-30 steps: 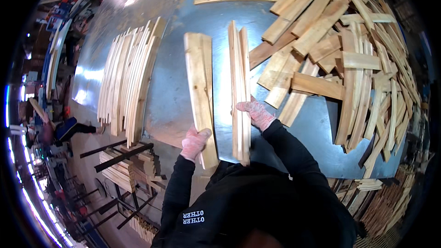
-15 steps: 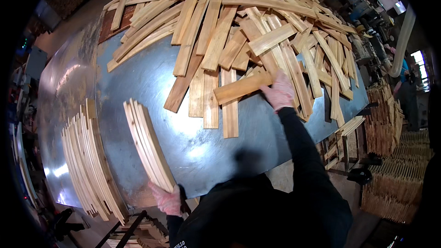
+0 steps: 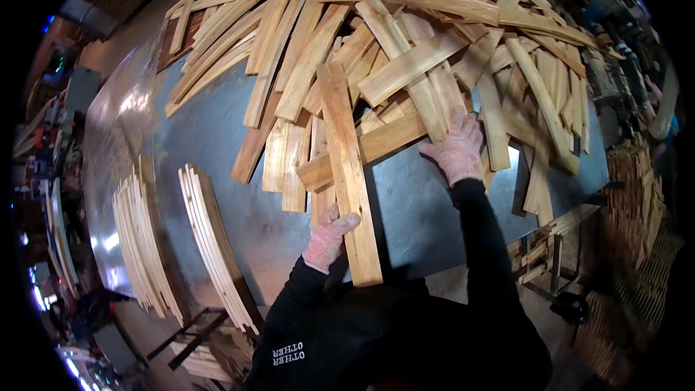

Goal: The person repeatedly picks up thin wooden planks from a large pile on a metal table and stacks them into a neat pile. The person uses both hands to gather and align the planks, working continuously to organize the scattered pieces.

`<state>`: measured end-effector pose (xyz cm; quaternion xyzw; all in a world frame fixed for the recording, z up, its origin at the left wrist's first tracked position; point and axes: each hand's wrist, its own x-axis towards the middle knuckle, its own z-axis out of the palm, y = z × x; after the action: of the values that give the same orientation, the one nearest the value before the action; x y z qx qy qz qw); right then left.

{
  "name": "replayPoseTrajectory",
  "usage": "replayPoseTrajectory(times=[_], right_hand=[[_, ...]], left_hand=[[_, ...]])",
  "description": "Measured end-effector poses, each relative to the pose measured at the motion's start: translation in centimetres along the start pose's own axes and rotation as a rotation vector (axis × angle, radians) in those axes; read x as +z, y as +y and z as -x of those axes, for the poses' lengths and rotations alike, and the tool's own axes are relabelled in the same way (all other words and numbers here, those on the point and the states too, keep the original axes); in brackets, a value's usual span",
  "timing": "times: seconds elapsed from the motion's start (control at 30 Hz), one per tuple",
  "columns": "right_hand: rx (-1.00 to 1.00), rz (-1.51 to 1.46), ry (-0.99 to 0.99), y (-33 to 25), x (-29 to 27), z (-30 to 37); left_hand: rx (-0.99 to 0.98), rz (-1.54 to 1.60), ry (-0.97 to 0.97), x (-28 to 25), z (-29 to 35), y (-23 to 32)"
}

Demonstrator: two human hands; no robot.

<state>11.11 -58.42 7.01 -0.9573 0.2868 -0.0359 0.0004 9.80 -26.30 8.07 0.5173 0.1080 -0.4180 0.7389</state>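
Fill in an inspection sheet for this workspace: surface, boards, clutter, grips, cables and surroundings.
Surface: grey metal table, shiny, with brownish marks toward the left.
Boards: one long board slants over the near side of the heap; two rows, the left row and the inner row, stand on edge.
Clutter: heap of loose boards, crossing at many angles.
Grips: left grip, gloved, holds the long board near its lower end; right grip, gloved, lies against the heap, thumb spread; grasp unclear.
Cables: nothing seen.
Surroundings: dim workshop; stacked wood beyond the table's right side.
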Motion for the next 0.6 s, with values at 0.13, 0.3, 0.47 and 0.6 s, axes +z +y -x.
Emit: replayPoseTrajectory(times=[0.13,0.3,0.47,0.6], right_hand=[[0.028,-0.211,-0.258,3.4,2.0,-2.4],[-0.235,-0.829,-0.615,0.9,-2.1,4.4],[-0.122,-1.855,-1.358,-5.5,0.9,10.7],[-0.133,-1.926,-1.388,-10.4,2.6,12.1]], left_hand=[[0.203,-0.264,0.203,-0.8,1.2,0.2],[0.333,-0.603,0.636,-8.1,7.5,0.4],[0.141,-1.377,1.124,-18.9,14.9,-1.6],[-0.128,-1.423,1.353,-21.6,18.6,-2.5]])
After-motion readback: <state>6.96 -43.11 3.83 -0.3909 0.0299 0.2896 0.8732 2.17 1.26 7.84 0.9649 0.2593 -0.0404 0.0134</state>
